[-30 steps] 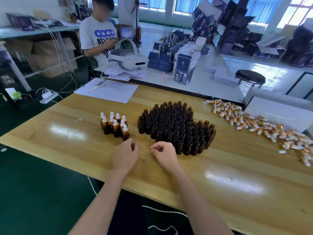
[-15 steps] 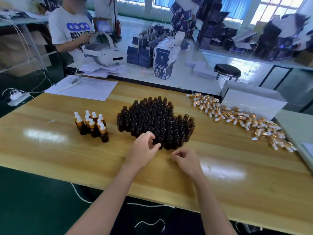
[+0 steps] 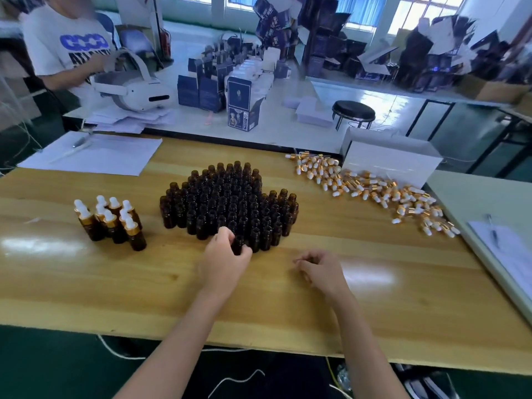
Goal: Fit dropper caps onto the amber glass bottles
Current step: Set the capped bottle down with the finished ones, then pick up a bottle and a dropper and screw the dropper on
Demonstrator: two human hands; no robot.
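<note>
Head view: left hand (image 3: 224,262) fingers pinch a front-edge amber bottle (image 3: 237,245) of the uncapped cluster (image 3: 227,203) on the counter (image 3: 144,277). Right hand (image 3: 322,269) loosely curled, empty. Dropper caps (image 3: 359,185) piled right. Risk: lifting topples tight-packed neighbours.

Left hand (image 3: 223,260) pinches a bottle (image 3: 237,243); right hand (image 3: 322,270) (loosely curled) rests.
</note>
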